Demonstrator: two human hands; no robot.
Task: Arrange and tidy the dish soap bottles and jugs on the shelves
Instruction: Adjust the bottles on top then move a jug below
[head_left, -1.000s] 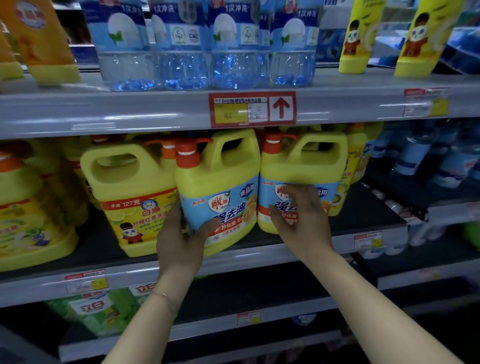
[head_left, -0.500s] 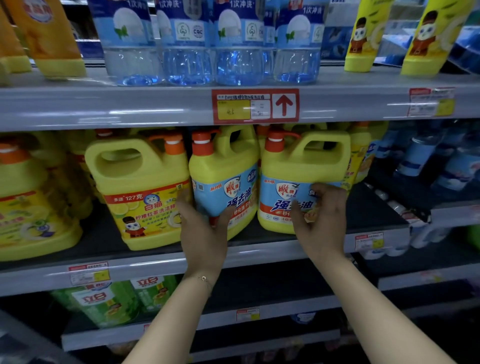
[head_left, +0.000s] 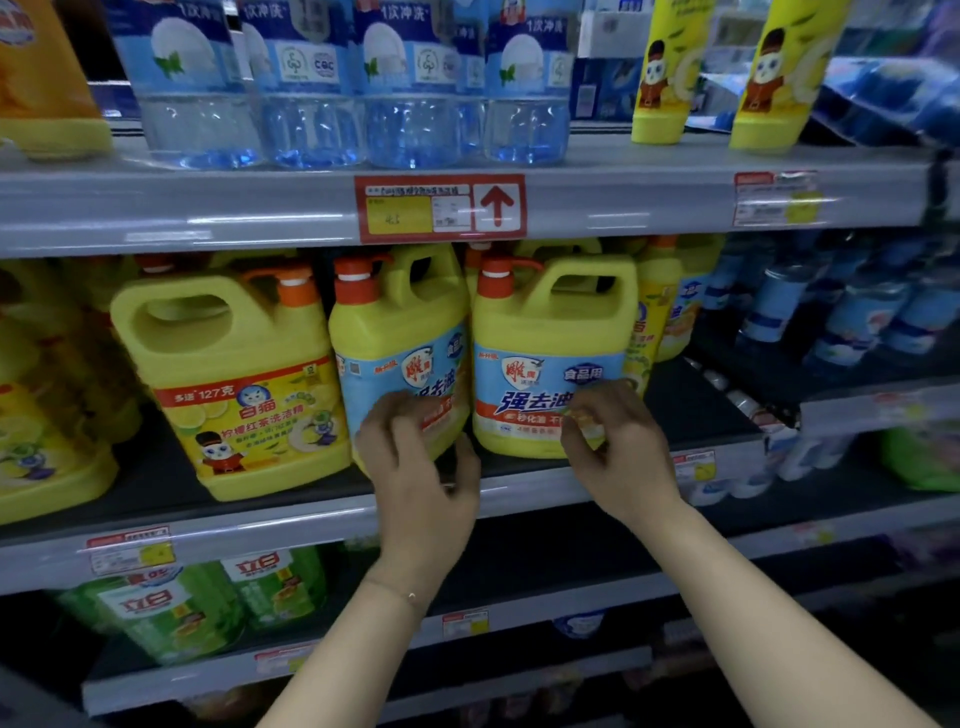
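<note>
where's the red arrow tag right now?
Head view, upper centre: the red arrow tag is on the front edge of the upper shelf, below the clear blue bottles and above the blue-label jugs.

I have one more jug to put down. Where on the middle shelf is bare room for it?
The middle shelf is bare right of the right blue-label jug, up to the blue bottles. A strip is free in front of the lemon-label jug. The left blue-label jug stands tight between both.
</note>
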